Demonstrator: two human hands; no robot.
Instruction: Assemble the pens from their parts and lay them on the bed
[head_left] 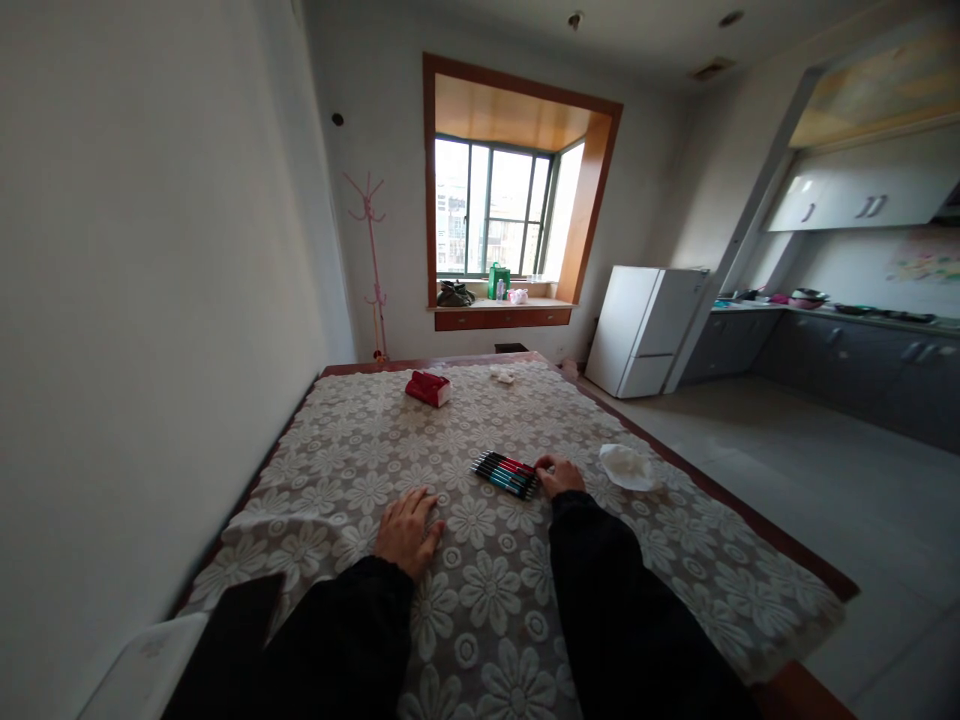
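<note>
My right hand (559,476) pinches the near end of the row of pens (506,473) mid-table, squaring them; my left hand (407,530) lies flat and empty on the floral tablecloth (360,440), bracing it.

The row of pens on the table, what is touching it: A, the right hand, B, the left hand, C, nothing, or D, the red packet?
A: the right hand rests against the end of the pens, while the left hand lies flat on the tablecloth, apart from them.
</note>
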